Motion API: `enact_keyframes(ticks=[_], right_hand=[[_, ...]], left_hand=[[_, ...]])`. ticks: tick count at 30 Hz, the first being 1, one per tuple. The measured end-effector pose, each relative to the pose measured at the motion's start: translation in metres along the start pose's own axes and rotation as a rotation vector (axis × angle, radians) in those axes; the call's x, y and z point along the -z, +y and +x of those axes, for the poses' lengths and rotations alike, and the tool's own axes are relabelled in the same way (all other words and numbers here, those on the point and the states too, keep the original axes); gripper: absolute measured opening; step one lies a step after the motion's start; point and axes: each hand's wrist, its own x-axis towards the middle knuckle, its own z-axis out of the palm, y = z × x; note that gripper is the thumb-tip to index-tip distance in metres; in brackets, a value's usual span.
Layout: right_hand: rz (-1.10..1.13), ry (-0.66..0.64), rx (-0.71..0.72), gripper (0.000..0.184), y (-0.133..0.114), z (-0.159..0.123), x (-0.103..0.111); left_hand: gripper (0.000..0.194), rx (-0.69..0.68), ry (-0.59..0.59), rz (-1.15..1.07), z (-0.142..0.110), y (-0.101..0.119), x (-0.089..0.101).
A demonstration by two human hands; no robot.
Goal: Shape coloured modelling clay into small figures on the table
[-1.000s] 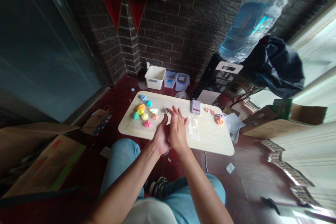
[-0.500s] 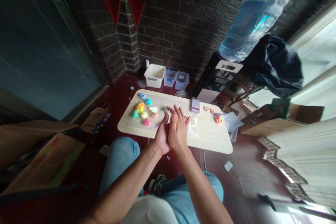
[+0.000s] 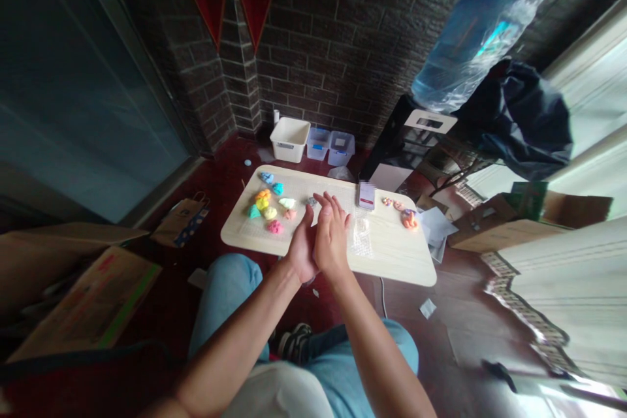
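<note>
My left hand (image 3: 301,245) and my right hand (image 3: 332,235) are pressed palm to palm over the near edge of a low light-wood table (image 3: 392,258), fingers stretched upward. Whatever lies between the palms is hidden. Just beyond my left hand, several small coloured clay shapes (image 3: 269,212) lie on a clear gridded mat (image 3: 245,230). A clear plastic bag (image 3: 362,238) lies right of my right hand. Farther right sit an orange clay piece (image 3: 408,219) and a small phone-like card (image 3: 366,194).
Behind the table a white bin (image 3: 290,139) and two clear boxes (image 3: 329,145) stand against the brick wall. A big water bottle (image 3: 470,39) and a dark bag (image 3: 529,124) are at the right. Cardboard boxes (image 3: 83,300) and a paper bag (image 3: 179,222) lie left. My knees are below.
My palms have stayed pressed together, with the right hand sliding slightly against the left. The view has shifted a little; the things on the table have not moved.
</note>
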Motion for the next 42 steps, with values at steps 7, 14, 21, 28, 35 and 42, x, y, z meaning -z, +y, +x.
enact_keyframes(ticks=[7,14,21,28,35,42], right_hand=[[0.161,-0.010,-0.085,0.061,0.017,0.003,0.004],[0.475,0.147,-0.235,0.049,0.050,-0.015,0.031],[0.228,-0.011,-0.179,0.054,0.036,-0.061,-0.013],[0.472,0.093,-0.338,0.043,0.028,-0.061,-0.028],[0.773,0.077,-0.501,0.029,0.044,-0.053,-0.014],[0.793,0.135,-0.480,0.027,0.056,-0.040,0.017]], left_hand=[[0.057,0.040,0.027,0.033,0.004,-0.004,0.011],[0.055,-0.088,-0.022,0.122,0.006,0.023,0.030],[0.065,-0.294,-0.057,0.300,0.010,0.027,0.025],[0.065,-0.460,0.049,0.513,0.017,0.022,0.031],[0.062,-0.434,0.255,0.796,0.010,0.024,0.034],[0.034,-0.304,0.265,1.035,-0.013,0.023,0.031]])
